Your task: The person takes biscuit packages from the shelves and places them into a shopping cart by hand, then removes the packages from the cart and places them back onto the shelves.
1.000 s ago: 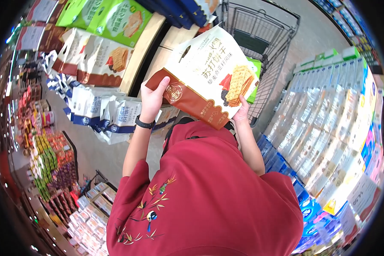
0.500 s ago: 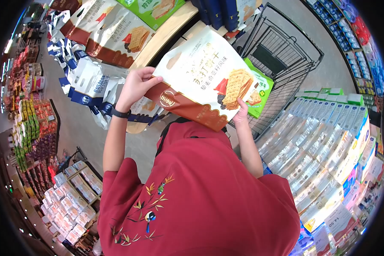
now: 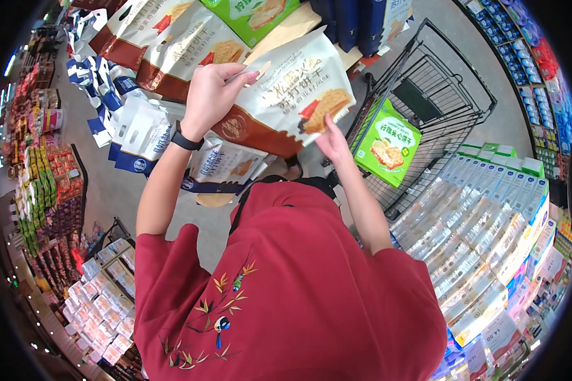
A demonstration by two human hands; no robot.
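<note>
A white and brown bag of soda crackers [image 3: 279,105] is held up in front of me, tilted, its printed front towards me. My left hand [image 3: 215,94] is closed on its upper left edge, by the handle slot. At the lower right edge, my right hand [image 3: 332,141] pinches the bag, with a finger on the printed cracker picture. A green bag of biscuits [image 3: 389,145] lies in the black wire shopping cart [image 3: 448,120], just right of my right hand.
Similar cracker bags [image 3: 171,57] stand on a wooden display shelf [image 3: 289,32] at upper left, with another green bag [image 3: 254,16]. White and navy bags [image 3: 140,130] hang below. Stacked clear-wrapped packs [image 3: 464,222] rise close on the right.
Both hands have shifted the cracker bag left towards the shelf and tilted it. More of the green bag in the cart now shows.
</note>
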